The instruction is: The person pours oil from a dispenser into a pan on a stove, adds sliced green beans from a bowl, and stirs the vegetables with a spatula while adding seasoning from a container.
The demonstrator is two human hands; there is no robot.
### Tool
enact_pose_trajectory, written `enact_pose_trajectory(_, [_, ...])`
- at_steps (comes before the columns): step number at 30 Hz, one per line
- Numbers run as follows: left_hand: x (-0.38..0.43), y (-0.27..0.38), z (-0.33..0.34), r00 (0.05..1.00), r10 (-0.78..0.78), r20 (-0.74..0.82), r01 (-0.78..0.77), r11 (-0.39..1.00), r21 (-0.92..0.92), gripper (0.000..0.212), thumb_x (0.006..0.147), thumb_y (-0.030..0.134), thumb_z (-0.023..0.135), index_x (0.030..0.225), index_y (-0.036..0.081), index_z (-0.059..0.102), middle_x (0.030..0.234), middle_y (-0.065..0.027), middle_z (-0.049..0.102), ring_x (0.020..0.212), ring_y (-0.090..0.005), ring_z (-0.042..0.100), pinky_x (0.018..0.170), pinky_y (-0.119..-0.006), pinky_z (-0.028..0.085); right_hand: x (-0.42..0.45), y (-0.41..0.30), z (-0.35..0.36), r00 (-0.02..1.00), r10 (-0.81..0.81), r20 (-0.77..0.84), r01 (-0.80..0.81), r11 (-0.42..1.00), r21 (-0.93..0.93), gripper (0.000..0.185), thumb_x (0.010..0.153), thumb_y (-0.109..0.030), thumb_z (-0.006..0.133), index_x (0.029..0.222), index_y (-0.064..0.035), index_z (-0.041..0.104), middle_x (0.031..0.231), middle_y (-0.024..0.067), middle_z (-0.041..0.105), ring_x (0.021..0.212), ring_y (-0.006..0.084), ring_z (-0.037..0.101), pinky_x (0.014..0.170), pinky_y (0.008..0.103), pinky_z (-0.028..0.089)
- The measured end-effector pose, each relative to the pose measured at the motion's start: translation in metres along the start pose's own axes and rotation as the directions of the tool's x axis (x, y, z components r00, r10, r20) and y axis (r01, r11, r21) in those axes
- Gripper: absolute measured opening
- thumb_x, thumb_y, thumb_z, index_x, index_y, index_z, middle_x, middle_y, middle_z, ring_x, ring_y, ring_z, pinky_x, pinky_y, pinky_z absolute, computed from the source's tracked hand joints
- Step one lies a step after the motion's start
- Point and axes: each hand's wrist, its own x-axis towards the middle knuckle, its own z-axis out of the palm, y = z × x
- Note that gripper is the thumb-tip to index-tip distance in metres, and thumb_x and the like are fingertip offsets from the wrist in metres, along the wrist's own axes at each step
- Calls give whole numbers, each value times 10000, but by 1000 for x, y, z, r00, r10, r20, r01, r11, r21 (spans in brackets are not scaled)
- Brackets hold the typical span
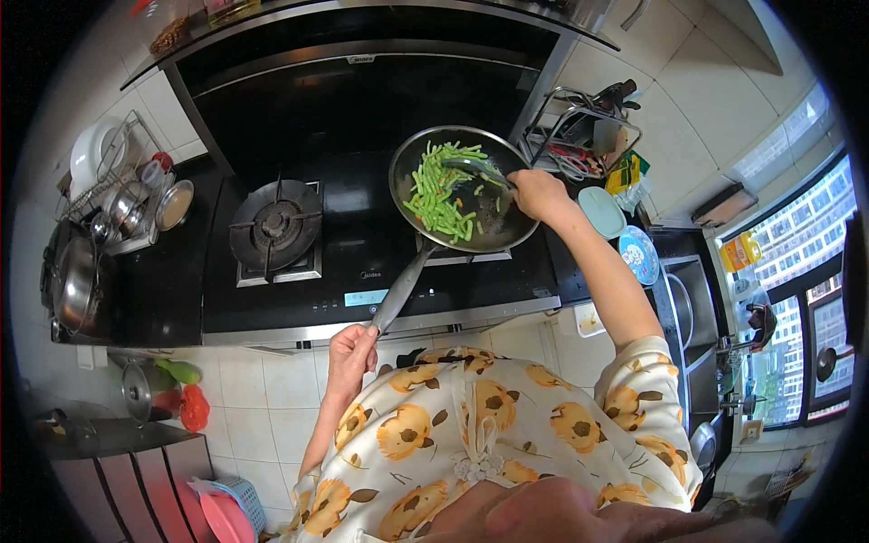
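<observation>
A frying pan (400, 203) sits tilted over the right burner of a black Midea gas hob. Cut green beans (434, 190) with a few small orange bits lie mostly in its left half. My left hand (352, 356) grips the end of the grey pan handle (407, 285) at the hob's front edge. In my right hand (541, 197), above the pan's right rim, is a dark spatula or turner (468, 164); its head rests among the beans. Its handle is mostly hidden by my fingers.
An unused gas burner (275, 224) is at left, beside a dish rack (129, 237) with bowls. Right of the pan stand a wire utensil rack (574, 112), a pale green lidded container (601, 212) and a blue patterned plate (638, 255). Beyond them are a sink (686, 298) and a window.
</observation>
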Motion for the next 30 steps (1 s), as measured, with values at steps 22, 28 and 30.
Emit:
enact_pose_trajectory(22, [0, -7, 7, 1000, 11, 29, -11, 1000, -8, 297, 905, 144, 591, 631, 67, 505, 486, 22, 461, 407, -43, 393, 400, -198, 315, -34, -15, -21, 973, -227, 28, 228, 957, -177, 122, 755, -43, 556, 783, -20, 673, 787, 191, 662, 773, 335, 668, 653, 419, 546])
enact_pose_trajectory(28, [-1, -6, 6, 1000, 6, 20, -7, 999, 42, 311, 902, 147, 596, 617, 66, 503, 493, 19, 477, 411, -43, 398, 408, -200, 315, 15, 12, -5, 984, -129, -125, 104, 977, -186, 115, 770, -68, 561, 820, -33, 658, 789, 173, 663, 789, 333, 666, 660, 417, 546])
enact_pose_trajectory(30, [-1, -6, 7, 1000, -3, 26, 1, 998, 68, 313, 903, 149, 594, 616, 66, 501, 493, 17, 479, 414, -43, 401, 410, -200, 315, 23, 18, 17, 988, -144, -50, 132, 973, -190, 125, 758, -66, 570, 831, -33, 666, 791, 178, 662, 792, 339, 665, 676, 421, 545])
